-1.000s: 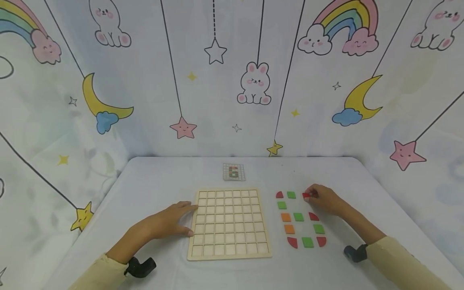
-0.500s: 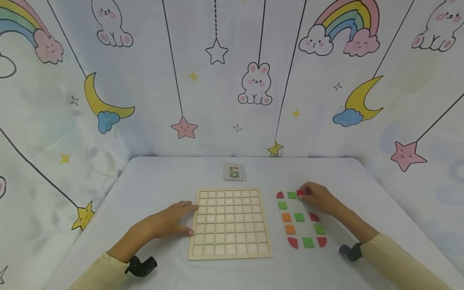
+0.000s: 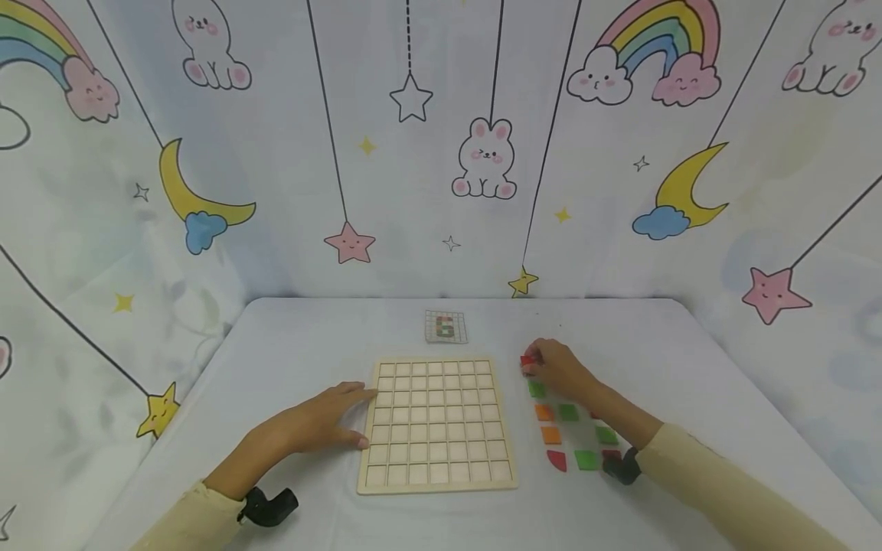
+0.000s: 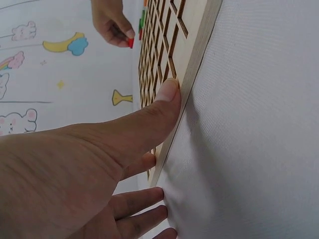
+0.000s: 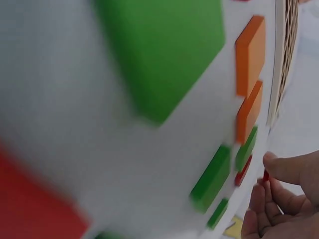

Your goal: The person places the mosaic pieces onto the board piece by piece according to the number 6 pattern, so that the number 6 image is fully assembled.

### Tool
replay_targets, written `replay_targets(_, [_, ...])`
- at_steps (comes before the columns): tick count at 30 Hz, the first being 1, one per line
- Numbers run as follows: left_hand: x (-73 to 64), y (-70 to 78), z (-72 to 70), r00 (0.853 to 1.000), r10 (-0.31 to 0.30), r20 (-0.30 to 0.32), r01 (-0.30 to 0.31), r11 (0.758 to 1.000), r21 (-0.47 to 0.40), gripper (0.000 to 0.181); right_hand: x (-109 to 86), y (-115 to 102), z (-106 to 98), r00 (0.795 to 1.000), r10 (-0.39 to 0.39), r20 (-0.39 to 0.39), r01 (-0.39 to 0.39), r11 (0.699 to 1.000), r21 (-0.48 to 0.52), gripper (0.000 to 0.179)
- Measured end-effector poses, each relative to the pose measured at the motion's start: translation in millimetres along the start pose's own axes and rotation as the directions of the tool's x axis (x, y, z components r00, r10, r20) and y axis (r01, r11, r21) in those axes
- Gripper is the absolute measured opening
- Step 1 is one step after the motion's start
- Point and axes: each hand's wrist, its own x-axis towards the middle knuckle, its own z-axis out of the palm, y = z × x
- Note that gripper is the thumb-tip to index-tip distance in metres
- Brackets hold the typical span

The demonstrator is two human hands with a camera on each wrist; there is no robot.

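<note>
My right hand [image 3: 560, 371] pinches a small red piece [image 3: 527, 360] between thumb and fingertips, above the table right of the board's far corner. That red piece [image 5: 266, 176] shows only as a thin edge in the right wrist view. A wooden grid board [image 3: 441, 425] lies flat with bare squares. At its left side my left hand [image 3: 318, 421] rests with extended fingers, thumb and a fingertip touching the frame. In the left wrist view, the thumb of the left hand [image 4: 99, 164] lies on the board's rim [image 4: 199, 40].
Right of the board lie loose flat pieces: orange squares [image 3: 550, 435], green squares [image 3: 585, 460] and red quarter-rounds [image 3: 556, 461]. My right arm covers some. A small card [image 3: 445, 327] with a coloured grid pattern lies behind the board. A printed cloth backdrop [image 3: 427, 176] rises behind.
My right hand has carried the red piece leftward from the far right of the loose pieces, towards the board. The left hand stays at the board's edge.
</note>
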Motion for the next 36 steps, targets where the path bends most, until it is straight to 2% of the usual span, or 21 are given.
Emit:
replay_targets(6, [-1.1,-0.6,-0.6,1.0,0.008,0.001,-0.008,1.0,-0.005,0.083,6.9,-30.5,17.5,0.999,-0.041,0.019,0.041,0.999,0.01,0.017])
replay_targets(10, [-1.0,-1.3,-0.4,1.0,0.007,0.002,-0.007,1.0,-0.006,0.083,10.3,-49.1,28.2,0.999,-0.034,0.04,0.033,0.999,0.042,0.018])
replay_targets(19, [0.2,-2.1,0.8,1.0,0.021,-0.005,-0.021,1.0,-0.01,0.083,19.4,-80.8,48.6,0.996,-0.052,0.077,0.051,0.998,0.026,0.022])
replay_targets(27, [1.4,-1.2,1.4,1.0,0.005,0.006,-0.005,1.0,-0.021,0.083,18.8,-91.7,60.4,0.989,-0.101,0.105,0.105,0.994,-0.026,0.016])
replay_targets(36, [1.3,-0.5,0.3,1.0,-0.011,0.006,0.011,1.0,-0.01,0.083,16.6,-96.3,62.2,0.985,-0.142,0.097,0.144,0.99,-0.007,0.011])
